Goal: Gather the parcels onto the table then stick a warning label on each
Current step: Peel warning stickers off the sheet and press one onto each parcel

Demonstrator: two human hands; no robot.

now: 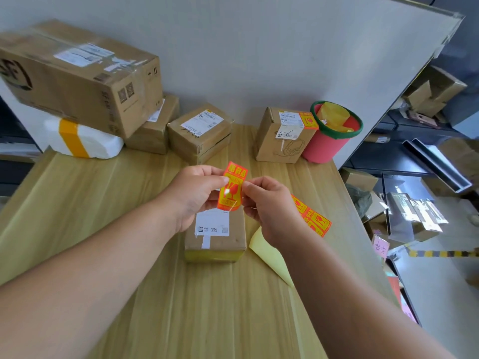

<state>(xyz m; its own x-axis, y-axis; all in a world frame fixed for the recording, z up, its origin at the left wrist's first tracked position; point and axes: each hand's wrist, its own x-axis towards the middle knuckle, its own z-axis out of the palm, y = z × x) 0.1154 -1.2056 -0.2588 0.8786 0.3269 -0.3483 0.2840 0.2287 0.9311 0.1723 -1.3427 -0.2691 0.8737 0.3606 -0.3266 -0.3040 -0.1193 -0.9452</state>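
An orange and yellow warning label [231, 189] is pinched between my left hand [193, 194] and my right hand [270, 207], held upright above a small brown parcel [216, 235] in the middle of the wooden table [103, 203]. A strip of more warning labels [312, 216] lies to the right, partly hidden by my right hand. At the back stand a parcel with a headset drawing [281, 137], which has a label stuck on its top, another brown parcel [199, 133], a smaller one [155, 128], a large box [77, 73] and a white foam parcel [83, 141].
A red bucket with a green rim [331, 133] holds yellow backing scraps at the back right. A yellow backing sheet [272, 255] lies beside the middle parcel. A white wall panel rises behind the table. Shelves and boxes crowd the floor to the right.
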